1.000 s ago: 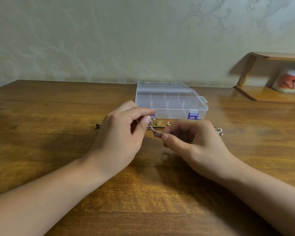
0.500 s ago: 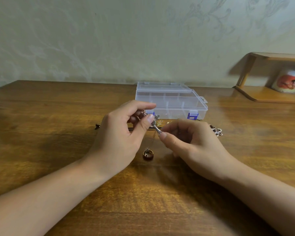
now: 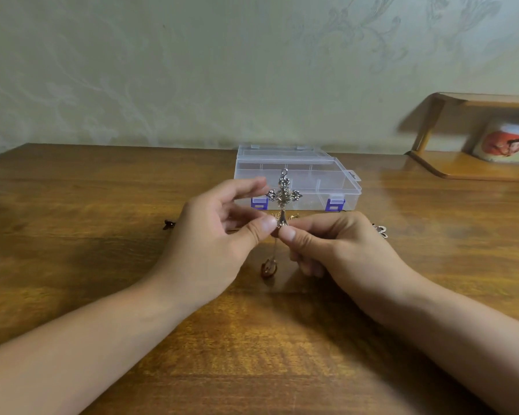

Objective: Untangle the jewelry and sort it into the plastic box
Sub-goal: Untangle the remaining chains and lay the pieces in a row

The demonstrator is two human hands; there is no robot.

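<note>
A silver cross pendant point(image 3: 283, 195) stands upright above the table, in front of the clear plastic box point(image 3: 339, 181). My right hand point(image 3: 333, 245) pinches the cross's foot between thumb and forefinger. My left hand point(image 3: 219, 235) touches the same spot with its thumb, its fingers loosely spread beside the cross. A thin chain hangs down from the pinch to a small brown pendant point(image 3: 268, 268) near the table. The box is shut, with two blue latches on its front. Small gold pieces point(image 3: 294, 216) lie between the hands and the box, mostly hidden.
A dark small piece point(image 3: 169, 224) lies on the wooden table left of my left hand. A silver flower-shaped piece point(image 3: 381, 230) lies right of my right hand. At the far right a wooden shelf point(image 3: 462, 169) holds a printed mug point(image 3: 505, 143).
The cross pendant has swung up from between my fingers to stand upright. The brown pendant on its chain has dropped into view below my hands. My left fingers have spread apart.
</note>
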